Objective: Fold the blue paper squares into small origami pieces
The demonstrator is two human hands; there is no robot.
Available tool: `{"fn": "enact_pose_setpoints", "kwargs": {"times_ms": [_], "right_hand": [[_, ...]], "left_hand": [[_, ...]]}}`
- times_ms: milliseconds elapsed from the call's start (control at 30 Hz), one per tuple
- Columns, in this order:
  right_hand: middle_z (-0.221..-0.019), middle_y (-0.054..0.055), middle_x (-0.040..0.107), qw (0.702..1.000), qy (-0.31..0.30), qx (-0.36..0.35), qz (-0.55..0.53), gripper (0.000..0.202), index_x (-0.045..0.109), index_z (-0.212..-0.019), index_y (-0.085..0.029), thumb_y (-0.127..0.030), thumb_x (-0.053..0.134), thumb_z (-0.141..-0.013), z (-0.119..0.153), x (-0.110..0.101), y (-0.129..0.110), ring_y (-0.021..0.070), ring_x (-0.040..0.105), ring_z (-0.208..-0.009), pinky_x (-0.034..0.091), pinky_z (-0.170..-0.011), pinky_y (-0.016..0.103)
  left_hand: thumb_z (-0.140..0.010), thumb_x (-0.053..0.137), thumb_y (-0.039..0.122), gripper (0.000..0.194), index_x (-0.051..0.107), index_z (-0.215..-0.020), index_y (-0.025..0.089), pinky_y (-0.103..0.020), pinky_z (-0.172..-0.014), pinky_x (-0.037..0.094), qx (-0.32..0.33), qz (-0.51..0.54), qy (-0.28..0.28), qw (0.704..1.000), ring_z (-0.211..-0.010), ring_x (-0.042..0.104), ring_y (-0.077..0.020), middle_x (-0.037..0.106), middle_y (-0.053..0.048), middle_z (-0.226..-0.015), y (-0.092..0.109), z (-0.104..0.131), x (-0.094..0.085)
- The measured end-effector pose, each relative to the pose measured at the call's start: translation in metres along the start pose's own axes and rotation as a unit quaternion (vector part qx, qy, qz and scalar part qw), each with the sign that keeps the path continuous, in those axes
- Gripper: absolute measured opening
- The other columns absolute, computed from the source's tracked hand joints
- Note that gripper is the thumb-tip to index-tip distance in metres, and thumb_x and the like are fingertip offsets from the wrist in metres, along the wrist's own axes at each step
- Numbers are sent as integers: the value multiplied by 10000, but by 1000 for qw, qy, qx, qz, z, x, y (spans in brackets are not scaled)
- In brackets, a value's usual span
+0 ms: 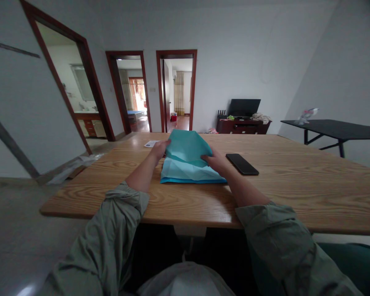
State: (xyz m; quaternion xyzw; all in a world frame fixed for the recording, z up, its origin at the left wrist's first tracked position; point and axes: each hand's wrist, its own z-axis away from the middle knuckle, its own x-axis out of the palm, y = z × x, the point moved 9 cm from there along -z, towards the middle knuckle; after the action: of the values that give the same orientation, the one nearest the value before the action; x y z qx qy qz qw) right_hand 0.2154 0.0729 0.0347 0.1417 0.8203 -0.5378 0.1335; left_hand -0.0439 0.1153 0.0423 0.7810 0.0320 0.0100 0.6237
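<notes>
A teal sheet (188, 146), which looks like paper or thin cloth, is raised and tilted above the table. My left hand (160, 150) is closed on its left edge. On the right edge, my right hand (214, 159) grips the same sheet, thumb on top. Beneath it lies a light blue folded sheet (188, 170) with a brighter blue layer along its near edge, flat on the wooden table (135, 172). Whether the teal and light blue parts are one piece, I cannot tell.
A black phone (242, 164) lies right of my right hand. Beyond my left hand is a small white card or paper (151, 143). A black folding table (336, 128) stands at right, and a television (244, 108) on a dark cabinet (246, 127) by the far wall.
</notes>
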Motion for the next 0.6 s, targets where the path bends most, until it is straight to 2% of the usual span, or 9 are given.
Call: {"fn": "enact_pose_setpoints", "kwargs": {"times_ms": [167,300,400,533,600], "right_hand": [[-950,18,660,1000,-4,-16,20,495,571,-1182,-255,-255,606,-688,0,-1,-4,209,576,-819,483,-759,365],[-970,13,647,999,15,-41,1,488,556,-1182,-242,-251,584,-696,-2,-4,-6,201,571,-856,475,-787,356],[-951,12,642,998,36,-47,-21,477,554,-1176,-232,-257,565,-700,-4,-8,-4,191,571,-826,479,-764,341],[-955,17,635,995,69,-50,-44,467,557,-1153,-217,-274,567,-689,-7,-16,1,182,570,-815,481,-745,324],[-946,17,634,995,72,-46,-53,469,552,-1149,-214,-292,567,-686,-8,-17,4,181,571,-806,485,-716,314]], "left_hand": [[-702,640,492,335,573,-720,165,-235,-429,376,-25,5,3,1000,-464,500,-136,544,-16,-571,-6,-2,0],[-699,656,367,249,510,-805,195,-222,-440,404,-26,2,24,999,-437,489,-115,504,31,-563,-10,-4,-3],[-694,634,268,270,426,-863,230,-225,-443,434,-19,-9,36,999,-414,482,-100,464,76,-568,-8,-3,-4],[-666,615,221,273,407,-842,230,-214,-438,454,51,6,-36,998,-439,507,-85,486,72,-647,12,7,9],[-643,594,189,246,452,-842,218,-205,-434,455,57,9,-83,995,-455,534,-88,502,56,-678,18,13,16]]}}
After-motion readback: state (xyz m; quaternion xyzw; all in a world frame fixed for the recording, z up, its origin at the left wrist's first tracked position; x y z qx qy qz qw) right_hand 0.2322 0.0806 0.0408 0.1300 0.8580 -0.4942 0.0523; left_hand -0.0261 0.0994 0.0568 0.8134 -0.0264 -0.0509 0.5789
